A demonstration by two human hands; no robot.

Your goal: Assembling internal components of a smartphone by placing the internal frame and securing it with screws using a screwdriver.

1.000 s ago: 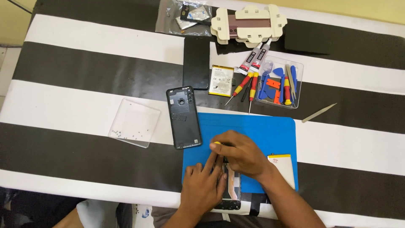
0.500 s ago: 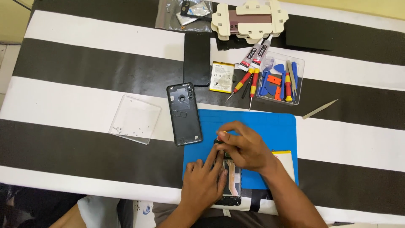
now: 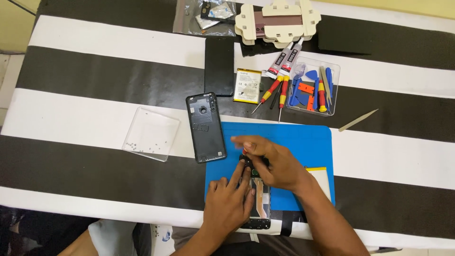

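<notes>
While only the head camera looks down on this moment, it shows both hands meeting over an opened smartphone (image 3: 258, 199) that lies on a blue work mat (image 3: 303, 142) at the near edge of the bench (image 3: 95, 71). The left hand (image 3: 229, 201) lies flat with its fingers spread along the phone's left side, pressing it down onto the mat. The right hand (image 3: 275, 163) is curled over the phone's upper end, its fingertips drawn together around a small dark part there; whether it also pinches a tool cannot be told, since the fingers hide it.

To do such fine work well, the steadying hand should hold the body firm, while the other works gently and straight, without prying at an angle.

Just left of the mat lies the black back cover (image 3: 205, 127), inner side up, and further left a clear plastic lid (image 3: 151, 133) with tiny screws scattered on it. Beyond the mat lie a phone battery (image 3: 247, 86), two red and yellow screwdrivers (image 3: 278, 92), two glue tubes (image 3: 283, 59) and a clear tray of pry tools (image 3: 313, 87). A wooden jig (image 3: 278, 21) and a plastic bag of parts (image 3: 206, 16) sit at the far edge, a thin spudger (image 3: 358, 120) to the right. Nothing crowds the hands, though the right hand screens its own fingertips from view.
</notes>
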